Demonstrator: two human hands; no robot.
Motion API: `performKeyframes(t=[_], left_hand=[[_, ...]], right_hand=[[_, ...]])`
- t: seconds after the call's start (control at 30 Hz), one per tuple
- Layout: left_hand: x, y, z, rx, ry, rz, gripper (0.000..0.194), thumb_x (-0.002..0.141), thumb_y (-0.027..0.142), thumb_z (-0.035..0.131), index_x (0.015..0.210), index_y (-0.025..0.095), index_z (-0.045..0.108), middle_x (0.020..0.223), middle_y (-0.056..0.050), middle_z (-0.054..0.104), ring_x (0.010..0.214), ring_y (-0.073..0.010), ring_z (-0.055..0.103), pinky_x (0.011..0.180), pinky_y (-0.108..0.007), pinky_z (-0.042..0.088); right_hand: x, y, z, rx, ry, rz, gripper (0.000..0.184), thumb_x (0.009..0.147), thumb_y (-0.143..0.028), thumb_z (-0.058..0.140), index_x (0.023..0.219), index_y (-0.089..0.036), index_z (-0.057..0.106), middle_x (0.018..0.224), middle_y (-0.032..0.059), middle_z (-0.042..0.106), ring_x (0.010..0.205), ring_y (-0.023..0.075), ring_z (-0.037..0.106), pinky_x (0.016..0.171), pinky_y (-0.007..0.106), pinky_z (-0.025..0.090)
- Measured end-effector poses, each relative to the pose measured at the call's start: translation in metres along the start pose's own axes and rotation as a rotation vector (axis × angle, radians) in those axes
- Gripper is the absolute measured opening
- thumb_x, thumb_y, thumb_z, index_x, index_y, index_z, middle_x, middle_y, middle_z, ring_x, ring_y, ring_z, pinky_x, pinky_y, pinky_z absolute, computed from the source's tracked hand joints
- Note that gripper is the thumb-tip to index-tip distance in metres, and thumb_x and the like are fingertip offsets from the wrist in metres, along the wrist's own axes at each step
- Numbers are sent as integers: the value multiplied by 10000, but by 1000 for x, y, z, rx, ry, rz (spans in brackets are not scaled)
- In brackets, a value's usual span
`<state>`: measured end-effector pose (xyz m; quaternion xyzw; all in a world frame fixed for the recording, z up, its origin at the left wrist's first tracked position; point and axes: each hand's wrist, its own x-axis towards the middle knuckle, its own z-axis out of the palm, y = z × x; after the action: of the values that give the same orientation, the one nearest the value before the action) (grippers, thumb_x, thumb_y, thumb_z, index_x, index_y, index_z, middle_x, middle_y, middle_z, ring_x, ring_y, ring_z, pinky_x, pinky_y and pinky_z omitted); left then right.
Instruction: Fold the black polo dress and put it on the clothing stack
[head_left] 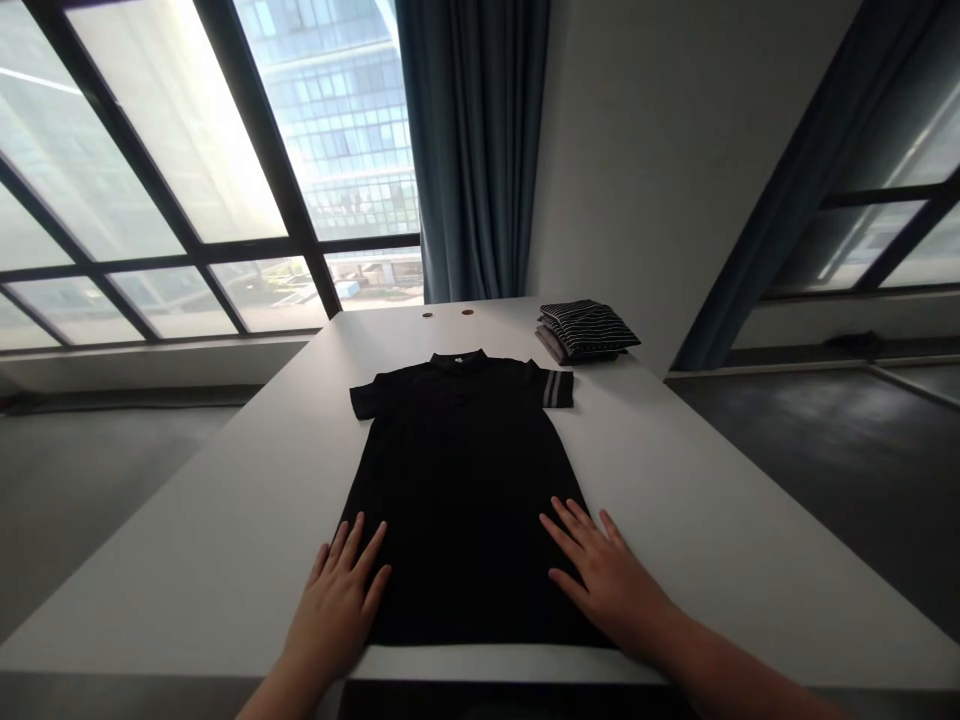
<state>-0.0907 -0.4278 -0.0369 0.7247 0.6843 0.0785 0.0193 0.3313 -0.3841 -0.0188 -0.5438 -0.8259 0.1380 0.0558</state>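
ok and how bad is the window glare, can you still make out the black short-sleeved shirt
Head view: the big dark-framed window glares white at upper left, the black short-sleeved polo shirt reads as nearly flat black with little fold detail, the white rectangular table looks stretched by the wide lens, and nothing looks noticeably blurred.

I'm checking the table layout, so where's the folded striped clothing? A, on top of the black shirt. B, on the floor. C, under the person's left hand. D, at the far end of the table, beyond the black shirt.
D. The folded striped clothes lie on the white table at its far end, beyond the black shirt.
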Motion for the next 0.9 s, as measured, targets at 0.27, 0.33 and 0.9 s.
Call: performKeyframes(t=[0.27,0.33,0.9], left_hand=[[-3,2,5,1,-19,-19,683,979,549,436,1637,376,382,1725,-51,259,1596,-345,235,1268,-634,277],[-5,1,4,9,2,-20,676,968,559,449,1623,397,409,1717,-53,300,1590,-358,273,1247,-642,311],[280,-120,-33,-42,62,-511,697,1022,586,239,1541,218,523,1602,-175,486,1411,-403,499,1112,-527,433]], right_hand=[[-8,-10,-9,27,-50,37,692,1023,-588,420,1658,-328,323,1722,35,142,1643,300,170,1338,650,119],[-6,-4,-6,39,-25,28,675,1027,-624,388,1644,-351,355,1719,33,183,1633,297,212,1334,652,140],[272,164,-63,67,414,786,652,987,-576,385,1362,-129,676,1470,201,537,1434,322,456,1231,536,343]])
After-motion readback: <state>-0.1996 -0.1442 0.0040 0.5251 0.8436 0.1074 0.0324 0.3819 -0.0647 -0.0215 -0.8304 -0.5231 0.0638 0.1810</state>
